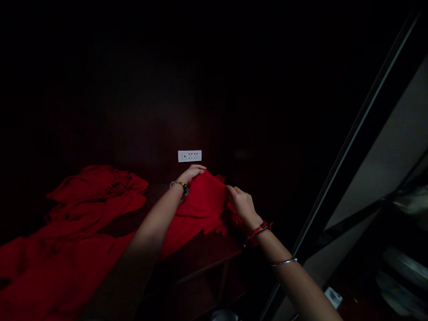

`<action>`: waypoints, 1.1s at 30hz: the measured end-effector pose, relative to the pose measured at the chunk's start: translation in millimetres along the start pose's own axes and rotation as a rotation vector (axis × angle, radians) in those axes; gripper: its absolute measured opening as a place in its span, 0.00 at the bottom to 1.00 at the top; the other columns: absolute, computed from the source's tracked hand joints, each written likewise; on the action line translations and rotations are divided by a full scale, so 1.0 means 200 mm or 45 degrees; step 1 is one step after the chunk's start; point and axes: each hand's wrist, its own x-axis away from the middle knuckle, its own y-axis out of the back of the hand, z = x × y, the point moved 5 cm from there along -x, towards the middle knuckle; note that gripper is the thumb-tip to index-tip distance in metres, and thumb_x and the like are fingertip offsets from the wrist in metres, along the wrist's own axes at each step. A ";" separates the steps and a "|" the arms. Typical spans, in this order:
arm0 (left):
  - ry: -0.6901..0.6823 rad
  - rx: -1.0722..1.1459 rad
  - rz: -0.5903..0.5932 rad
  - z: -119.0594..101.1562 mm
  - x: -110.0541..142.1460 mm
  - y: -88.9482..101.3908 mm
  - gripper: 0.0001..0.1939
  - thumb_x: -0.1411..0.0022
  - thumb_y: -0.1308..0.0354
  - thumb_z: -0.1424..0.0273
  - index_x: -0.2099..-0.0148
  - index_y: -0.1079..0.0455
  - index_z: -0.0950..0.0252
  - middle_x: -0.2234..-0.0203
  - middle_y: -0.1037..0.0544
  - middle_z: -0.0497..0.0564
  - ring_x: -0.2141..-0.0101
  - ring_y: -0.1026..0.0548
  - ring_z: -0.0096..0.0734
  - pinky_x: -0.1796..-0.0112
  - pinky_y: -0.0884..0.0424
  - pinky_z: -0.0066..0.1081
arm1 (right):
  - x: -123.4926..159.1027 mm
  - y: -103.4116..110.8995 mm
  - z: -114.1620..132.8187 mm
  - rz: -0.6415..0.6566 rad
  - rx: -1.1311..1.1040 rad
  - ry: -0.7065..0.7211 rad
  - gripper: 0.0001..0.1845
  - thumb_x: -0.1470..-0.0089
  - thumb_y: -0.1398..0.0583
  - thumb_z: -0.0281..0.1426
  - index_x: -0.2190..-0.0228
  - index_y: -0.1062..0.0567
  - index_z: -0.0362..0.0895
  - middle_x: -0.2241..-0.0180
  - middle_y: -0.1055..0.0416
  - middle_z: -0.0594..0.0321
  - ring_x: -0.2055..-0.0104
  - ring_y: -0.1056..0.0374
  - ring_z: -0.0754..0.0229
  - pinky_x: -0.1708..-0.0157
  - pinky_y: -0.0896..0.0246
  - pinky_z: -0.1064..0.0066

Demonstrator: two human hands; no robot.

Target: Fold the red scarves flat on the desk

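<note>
A long red fringed cloth (pixel 197 200) lies across a dark wooden surface, part of it raised between my two hands. My left hand (pixel 193 172) pinches its upper edge, just below the wall socket. To the right, my right hand (pixel 241 203) is closed on another stretch of the edge, near the fringe. The cloth hangs taut between them. More red fabric spreads in loose folds to the left; whether it is all one piece I cannot tell. My left forearm hides part of it.
A white socket plate (pixel 189 156) sits on the dark wall. The dark wooden top (pixel 203 252) has an open space beneath its front edge. A metal-edged frame (pixel 354 125) slants down the right side. A small white object (pixel 333 296) lies low at the right.
</note>
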 end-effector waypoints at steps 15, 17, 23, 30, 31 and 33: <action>0.027 -0.417 0.072 0.33 -0.05 -0.24 0.16 0.47 0.50 0.74 0.54 0.34 0.69 0.60 0.26 0.54 0.61 0.29 0.32 0.61 0.34 0.27 | 0.13 -0.42 -0.17 -0.174 -0.733 -0.401 0.12 0.51 0.49 0.26 0.68 0.27 0.39 0.68 0.28 0.57 0.65 0.34 0.60 0.63 0.42 0.72; -0.035 -0.499 0.048 0.34 -0.03 -0.25 0.19 0.45 0.50 0.71 0.51 0.37 0.71 0.56 0.29 0.57 0.57 0.31 0.34 0.58 0.36 0.29 | 0.15 -0.44 -0.19 -0.165 -0.716 -0.414 0.12 0.51 0.49 0.26 0.69 0.26 0.39 0.68 0.28 0.57 0.65 0.34 0.60 0.63 0.42 0.72; -0.290 -0.710 0.095 0.31 0.17 -0.23 0.21 0.46 0.47 0.69 0.50 0.38 0.70 0.52 0.34 0.59 0.51 0.39 0.37 0.50 0.46 0.33 | 0.18 -0.53 -0.28 -0.064 -0.788 -0.589 0.13 0.53 0.47 0.27 0.65 0.27 0.39 0.65 0.27 0.56 0.63 0.32 0.60 0.63 0.41 0.72; -0.729 -1.293 0.601 0.33 0.70 -0.05 0.17 0.45 0.48 0.63 0.53 0.37 0.63 0.58 0.31 0.54 0.59 0.32 0.32 0.58 0.38 0.29 | 0.17 -0.53 -0.29 0.087 -0.593 -0.527 0.12 0.52 0.46 0.25 0.66 0.26 0.41 0.64 0.28 0.57 0.62 0.33 0.60 0.62 0.42 0.74; -0.711 -1.385 0.598 0.32 0.75 -0.02 0.16 0.45 0.48 0.64 0.54 0.37 0.63 0.61 0.29 0.54 0.62 0.31 0.32 0.61 0.37 0.29 | 0.16 -0.51 -0.28 0.095 -0.544 -0.515 0.12 0.52 0.47 0.25 0.66 0.26 0.41 0.65 0.28 0.57 0.63 0.33 0.60 0.63 0.43 0.74; -0.710 -1.538 0.513 0.26 0.81 0.04 0.11 0.44 0.49 0.67 0.58 0.35 0.64 0.66 0.28 0.53 0.65 0.30 0.33 0.63 0.37 0.30 | 0.15 -0.46 -0.25 0.075 -0.452 -0.478 0.12 0.51 0.48 0.25 0.66 0.26 0.42 0.65 0.28 0.57 0.64 0.33 0.61 0.65 0.43 0.75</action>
